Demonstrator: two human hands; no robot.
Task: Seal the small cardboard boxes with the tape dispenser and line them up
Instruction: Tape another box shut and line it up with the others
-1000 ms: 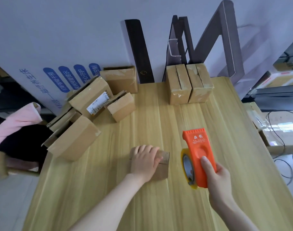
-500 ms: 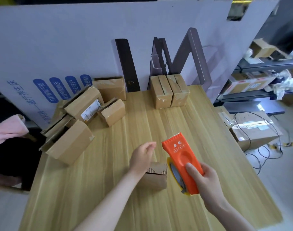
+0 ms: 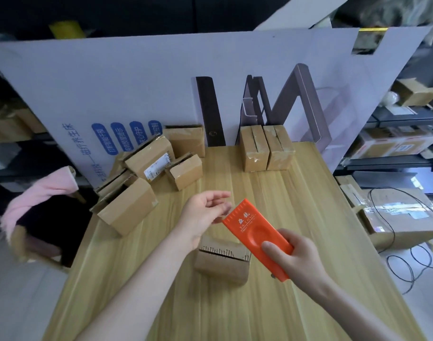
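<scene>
A small cardboard box [image 3: 221, 263] lies on the wooden table [image 3: 272, 217] in front of me. My right hand [image 3: 300, 260] grips the orange tape dispenser [image 3: 256, 236] above the box's right end. My left hand [image 3: 205, 214] hovers above the box with fingers loosely spread, its fingertips close to the dispenser's front edge and holding nothing I can make out. Two taped boxes [image 3: 265, 150] stand side by side at the table's far edge. A loose pile of several unsealed boxes [image 3: 146, 178] sits at the far left.
A large white cardboard panel [image 3: 136, 89] stands behind the table. Pink and dark clothing [image 3: 40, 205] hangs off the left side. On the right are shelves with boxes [image 3: 395, 143] and a floor carton with cables [image 3: 402, 217].
My left hand lifted off the small box and rose toward the dispenser's front. My right hand brought the dispenser left and tilted it over the box. The camera tilted up.
</scene>
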